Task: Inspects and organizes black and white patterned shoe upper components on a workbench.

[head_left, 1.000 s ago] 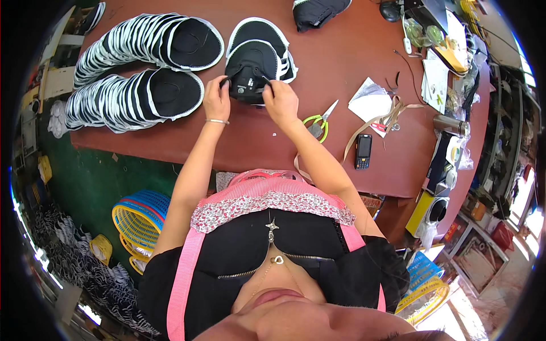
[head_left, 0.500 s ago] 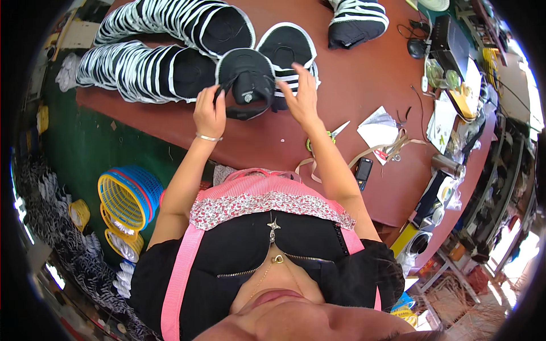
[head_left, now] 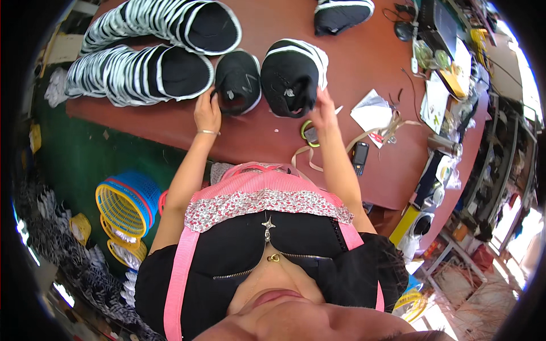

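matt cloth shoe upper (head_left: 289, 73), smooth tabletop (head_left: 261, 135), plastic baskets (head_left: 149, 199)

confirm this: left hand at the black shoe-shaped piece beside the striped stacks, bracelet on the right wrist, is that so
Wrong side: the head view shows the bracelet on the left wrist. The left hand is indeed at the black shoe-shaped piece beside the striped stacks.

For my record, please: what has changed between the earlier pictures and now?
The black upper moved left, to beside the striped rows. The right hand let go of it and is now at the other upper, which seems tilted differently. The left hand stays at the first upper; the rows and phone stayed on the table.
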The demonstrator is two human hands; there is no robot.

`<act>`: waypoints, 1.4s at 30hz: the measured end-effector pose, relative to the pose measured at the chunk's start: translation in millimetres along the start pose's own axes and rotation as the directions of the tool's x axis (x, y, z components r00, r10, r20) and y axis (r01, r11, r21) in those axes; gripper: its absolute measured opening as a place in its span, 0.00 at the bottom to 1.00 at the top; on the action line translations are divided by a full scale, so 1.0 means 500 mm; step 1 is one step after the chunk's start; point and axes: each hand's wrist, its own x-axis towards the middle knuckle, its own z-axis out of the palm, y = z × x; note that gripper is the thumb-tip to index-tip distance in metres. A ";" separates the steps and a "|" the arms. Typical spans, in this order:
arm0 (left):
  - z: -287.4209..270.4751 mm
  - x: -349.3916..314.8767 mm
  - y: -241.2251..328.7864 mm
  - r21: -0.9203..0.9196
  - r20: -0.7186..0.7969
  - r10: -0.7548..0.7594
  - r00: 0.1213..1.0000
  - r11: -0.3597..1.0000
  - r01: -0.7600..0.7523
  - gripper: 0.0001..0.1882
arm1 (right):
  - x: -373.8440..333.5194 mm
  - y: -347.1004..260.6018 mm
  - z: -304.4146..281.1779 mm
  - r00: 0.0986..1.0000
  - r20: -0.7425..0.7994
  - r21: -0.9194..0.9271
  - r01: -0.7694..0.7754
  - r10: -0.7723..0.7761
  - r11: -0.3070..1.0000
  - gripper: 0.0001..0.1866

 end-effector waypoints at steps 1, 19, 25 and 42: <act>0.018 0.034 0.006 0.009 -0.012 0.050 0.999 0.999 -0.050 0.12 | -0.039 0.022 -0.047 1.000 0.009 0.101 -0.026 0.025 0.995 0.33; 0.071 -0.156 0.235 -0.204 0.365 0.312 0.877 0.946 -0.251 0.33 | -0.251 0.081 0.023 0.798 0.325 -0.941 0.219 -0.508 -0.257 0.26; 0.075 -0.172 0.180 -0.470 0.398 -0.149 0.905 0.814 0.341 0.25 | -0.182 0.106 -0.039 0.799 0.396 -0.916 0.312 -0.452 -0.251 0.13; 0.036 -0.132 0.173 -0.635 0.679 -0.365 0.637 0.142 0.759 0.18 | -0.157 0.055 -0.004 0.918 -0.145 -0.912 0.020 -0.368 0.410 0.13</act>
